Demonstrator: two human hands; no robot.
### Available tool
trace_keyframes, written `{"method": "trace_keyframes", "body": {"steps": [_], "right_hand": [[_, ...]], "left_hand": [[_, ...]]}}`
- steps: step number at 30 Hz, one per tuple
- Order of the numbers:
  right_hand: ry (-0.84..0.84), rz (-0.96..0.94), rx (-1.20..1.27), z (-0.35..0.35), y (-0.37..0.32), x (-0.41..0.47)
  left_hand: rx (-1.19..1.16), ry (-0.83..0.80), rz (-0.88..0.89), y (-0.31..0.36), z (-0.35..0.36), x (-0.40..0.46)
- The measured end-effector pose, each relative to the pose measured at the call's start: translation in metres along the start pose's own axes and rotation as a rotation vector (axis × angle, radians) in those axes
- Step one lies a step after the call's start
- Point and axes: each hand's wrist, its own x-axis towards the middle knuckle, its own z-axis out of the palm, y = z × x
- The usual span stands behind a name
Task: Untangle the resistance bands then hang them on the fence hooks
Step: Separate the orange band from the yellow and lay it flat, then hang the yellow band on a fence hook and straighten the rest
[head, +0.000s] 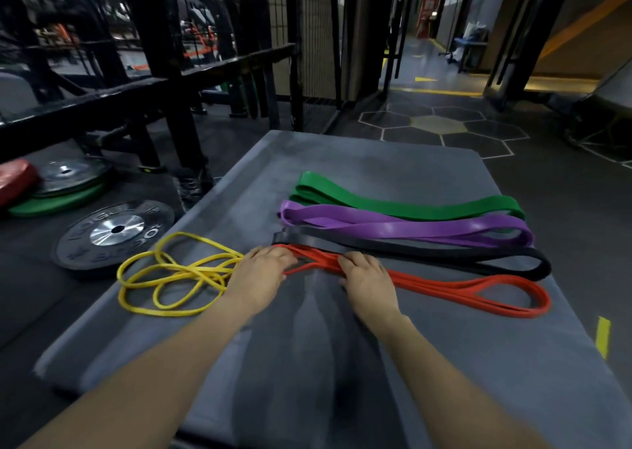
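Five resistance bands lie on a grey mat [342,363]. From far to near, laid side by side, are a green band [403,202], a purple band [410,224], a black band [444,252] and a red band [461,289]. A thin yellow band [178,274] lies in tangled loops near the mat's left edge. My left hand [263,271] rests palm down on the red band's left end, fingers curled over the strands. My right hand [364,272] lies on the same red band a little to the right, fingers curled on it.
A black weight plate [116,233] lies on the floor left of the mat, with more plates [61,182] stacked behind it. A black rack frame [164,83] and a wire mesh fence [318,38] stand beyond the mat. A hexagon-patterned floor [441,124] extends to the far right.
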Motion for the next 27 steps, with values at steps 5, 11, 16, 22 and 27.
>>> {"method": "trace_keyframes", "body": {"steps": [5, 11, 16, 22, 27], "right_hand": [[0.139, 0.065, 0.045, 0.008, 0.003, 0.002], [0.184, 0.062, 0.054, 0.005, -0.014, 0.004], [0.097, -0.152, 0.266, 0.0, -0.066, 0.003], [-0.204, -0.151, 0.343, 0.019, -0.131, -0.006], [-0.179, -0.18, 0.48, 0.027, -0.152, -0.003]], "left_hand": [[0.005, -0.015, -0.067, -0.017, 0.003, 0.0], [-0.27, 0.089, -0.036, -0.017, -0.02, -0.008], [-0.385, 0.255, -0.344, -0.031, -0.033, -0.054], [-0.178, 0.056, -0.528, -0.038, -0.023, -0.117], [0.003, 0.009, -0.539, -0.05, -0.028, -0.128]]}}
